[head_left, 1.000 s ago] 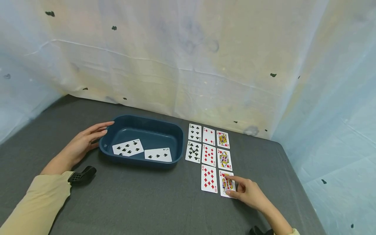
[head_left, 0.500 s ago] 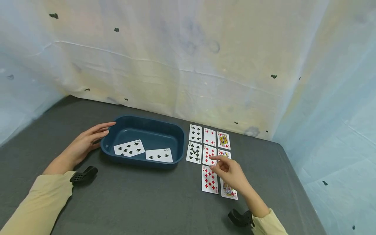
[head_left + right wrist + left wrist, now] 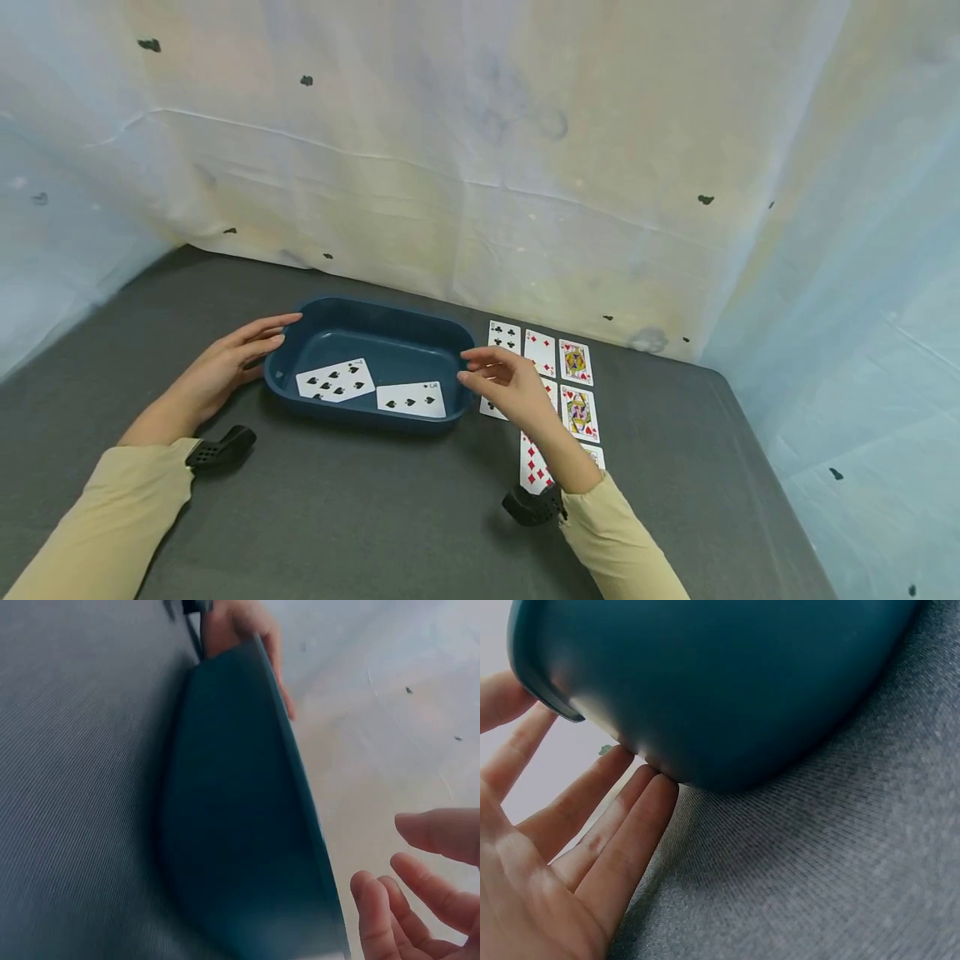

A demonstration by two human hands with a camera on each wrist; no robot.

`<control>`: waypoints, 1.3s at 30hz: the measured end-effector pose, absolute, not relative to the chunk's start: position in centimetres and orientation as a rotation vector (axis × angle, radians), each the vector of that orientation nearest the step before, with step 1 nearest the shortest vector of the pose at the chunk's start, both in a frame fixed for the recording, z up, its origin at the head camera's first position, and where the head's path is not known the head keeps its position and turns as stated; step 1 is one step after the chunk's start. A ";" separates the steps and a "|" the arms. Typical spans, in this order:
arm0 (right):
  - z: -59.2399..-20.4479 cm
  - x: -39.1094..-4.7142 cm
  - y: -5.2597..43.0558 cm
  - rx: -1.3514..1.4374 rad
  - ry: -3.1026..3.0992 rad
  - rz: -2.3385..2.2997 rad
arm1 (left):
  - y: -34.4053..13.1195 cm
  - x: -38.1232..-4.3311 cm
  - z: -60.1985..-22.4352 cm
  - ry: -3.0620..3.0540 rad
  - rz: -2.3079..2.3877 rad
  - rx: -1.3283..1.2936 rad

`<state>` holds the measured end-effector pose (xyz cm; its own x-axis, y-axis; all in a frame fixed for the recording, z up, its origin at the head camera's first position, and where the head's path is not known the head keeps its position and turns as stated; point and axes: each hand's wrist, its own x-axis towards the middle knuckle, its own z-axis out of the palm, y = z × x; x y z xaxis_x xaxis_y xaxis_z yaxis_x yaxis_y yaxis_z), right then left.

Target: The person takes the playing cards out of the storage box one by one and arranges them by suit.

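Observation:
A dark blue tray sits on the grey table, with two spade cards lying face up inside along its near side. My left hand touches the tray's left end with fairly straight fingers; in the left wrist view its fingertips meet the tray's outer wall. At the opposite end, my right hand hovers by the rim, fingers loosely bent, holding nothing. The right wrist view has a gap between that hand and the tray side.
Right of the tray lie face-up cards in columns: clubs, diamonds and face cards. My right hand and forearm partly cover several of them. A pale cloth hangs behind the table. Black wrist devices sit at both cuffs.
My right hand has left the king card at the lower right and moved left and away from me to the tray's right end. My left hand has stayed at the tray.

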<state>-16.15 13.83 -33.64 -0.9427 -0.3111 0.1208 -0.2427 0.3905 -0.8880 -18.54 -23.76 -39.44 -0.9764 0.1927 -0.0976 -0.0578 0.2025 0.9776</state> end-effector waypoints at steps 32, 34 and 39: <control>-35.1 -19.4 5.4 -0.625 2.760 -0.364 | -23.7 -18.3 -39.3 2.270 1.874 0.125; -35.1 -19.3 5.4 -0.600 2.776 -0.425 | -23.7 -18.4 -39.4 2.266 1.876 0.126; -35.2 -19.1 5.7 -0.599 2.840 -0.776 | -23.7 -18.4 -39.4 2.264 1.878 0.137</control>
